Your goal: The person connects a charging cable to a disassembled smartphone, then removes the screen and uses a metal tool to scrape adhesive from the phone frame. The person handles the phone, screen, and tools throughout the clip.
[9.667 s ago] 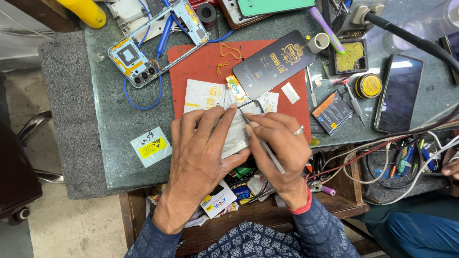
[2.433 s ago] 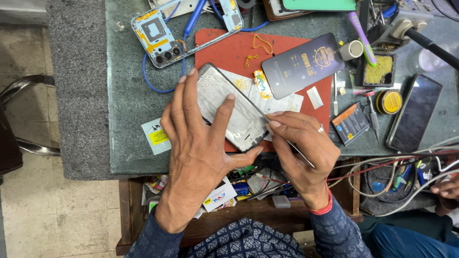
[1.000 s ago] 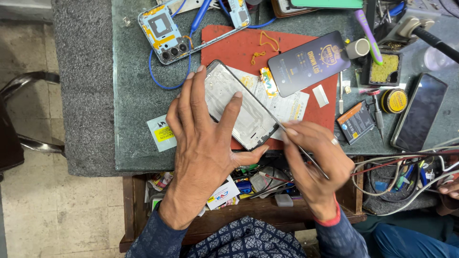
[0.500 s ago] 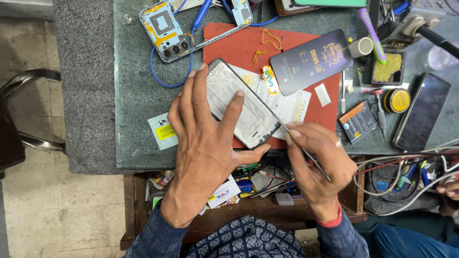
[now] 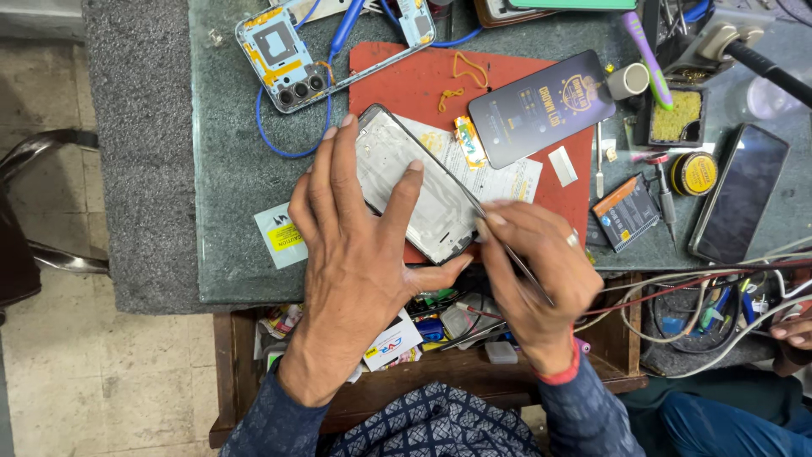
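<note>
A silver phone frame (image 5: 397, 178) lies tilted on the red work mat (image 5: 423, 80) at the green bench's near edge. My left hand (image 5: 359, 237) rests flat on it, fingers spread, pinning its lower half. My right hand (image 5: 537, 267) pinches a thin metal tool (image 5: 516, 258) whose tip meets the frame's right edge. A white paper sheet (image 5: 499, 179) lies under the frame's far side.
A dark phone (image 5: 541, 106) lies face up on the mat, an opened blue phone body (image 5: 283, 55) at the back left, another dark phone (image 5: 740, 195) and a small battery (image 5: 626, 211) to the right. An open drawer (image 5: 414, 326) of parts sits below. Another person's hand (image 5: 795, 330) shows at the right.
The phone frame was turned from upright in both hands to lying tilted on the mat. My right hand has slid its tool along the frame's right edge towards the near corner.
</note>
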{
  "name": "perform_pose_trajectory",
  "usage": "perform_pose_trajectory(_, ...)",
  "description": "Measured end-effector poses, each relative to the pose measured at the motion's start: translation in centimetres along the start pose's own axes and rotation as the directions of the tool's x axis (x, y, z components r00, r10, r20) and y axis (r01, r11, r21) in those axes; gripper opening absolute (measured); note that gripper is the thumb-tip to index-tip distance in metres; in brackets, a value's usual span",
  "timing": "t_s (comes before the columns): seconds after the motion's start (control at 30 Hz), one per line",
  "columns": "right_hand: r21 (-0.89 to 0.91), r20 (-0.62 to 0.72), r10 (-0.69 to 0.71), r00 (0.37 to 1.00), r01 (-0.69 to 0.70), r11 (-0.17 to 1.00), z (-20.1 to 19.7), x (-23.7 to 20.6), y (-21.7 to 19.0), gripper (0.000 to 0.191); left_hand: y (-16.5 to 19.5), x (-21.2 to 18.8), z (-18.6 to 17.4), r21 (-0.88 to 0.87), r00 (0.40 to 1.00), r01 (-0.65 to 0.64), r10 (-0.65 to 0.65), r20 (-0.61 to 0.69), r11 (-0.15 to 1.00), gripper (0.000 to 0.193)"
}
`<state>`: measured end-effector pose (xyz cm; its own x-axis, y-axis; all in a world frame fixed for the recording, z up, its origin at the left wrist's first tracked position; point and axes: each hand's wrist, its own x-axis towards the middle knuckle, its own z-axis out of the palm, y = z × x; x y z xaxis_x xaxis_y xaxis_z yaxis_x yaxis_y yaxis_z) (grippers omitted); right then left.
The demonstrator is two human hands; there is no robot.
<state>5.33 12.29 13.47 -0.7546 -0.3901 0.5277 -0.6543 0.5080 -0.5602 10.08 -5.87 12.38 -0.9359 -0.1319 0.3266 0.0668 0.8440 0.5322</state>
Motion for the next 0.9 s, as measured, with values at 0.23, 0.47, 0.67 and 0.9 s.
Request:
perform_pose_trajectory(0.23,-0.030,-0.016,-0.041,0.999,0.040,0.999,-0.5,0.0,-0.4,0.021,0.0,0.2,-0.2,-0.006,1.000,0.000,0.000,-0.003,1.000,0.093)
perform_pose_trajectory(0.47,-0.032,0.003,-0.023,1.000,0.023,0.999,0.3,0.0,0.0,0.020,0.2,0.1,-0.3,-0.013,1.000,-0.001,0.001,0.002,1.000,0.092)
perform_pose_trajectory(0.67,-0.023,-0.011,-0.019,1.000,0.019,1.000,-0.9,-0.2,-0.2,0.020,0.0,0.2,-0.1,0.002,1.000,-0.009,0.009,-0.001,1.000,0.093)
perform_pose_trajectory(0.9,0.039,0.028,-0.020,0.999,0.019,0.999,0.5,1.1,0.0,0.019,0.1,0.1,-0.2,0.003,1.000,0.000,0.000,0.009,1.000,0.093)
